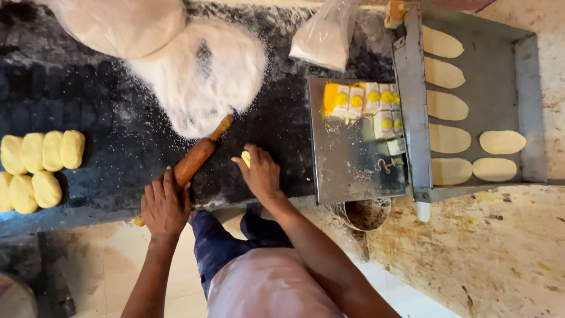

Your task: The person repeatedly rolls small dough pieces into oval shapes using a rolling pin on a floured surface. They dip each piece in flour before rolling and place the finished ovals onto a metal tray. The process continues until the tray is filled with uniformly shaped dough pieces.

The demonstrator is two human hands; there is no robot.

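The small yellow piece of dough [246,158] lies on the dark worktop [106,118], near the front edge and about in the middle, and it is almost hidden under the right hand [261,174], whose fingers are bent down on it and pinch or press it; how tightly, I cannot tell. To the left of it the left hand [165,206] lies flat with spread fingers on the near end of the wooden rolling pin [194,160], which points slantwise toward the far side, to the heap of white flour [203,70]. Behind the flour, at the far left, rests a big pale mass of dough [123,23]. At the left end of the worktop two rows of yellow dough balls [41,168] stand close together, not rolled yet. On the right of the hands a shiny steel tray [347,159] holds some small yellow and white packets [368,103], and a plastic bag [323,38] lies beyond it. Farther right, a grey baking tray [506,88] carries seven flat oval pieces [447,106] in two columns, the second one only begun. So I judge that a part of the work is done, but the many balls on the left remain, and the tray has much free place.
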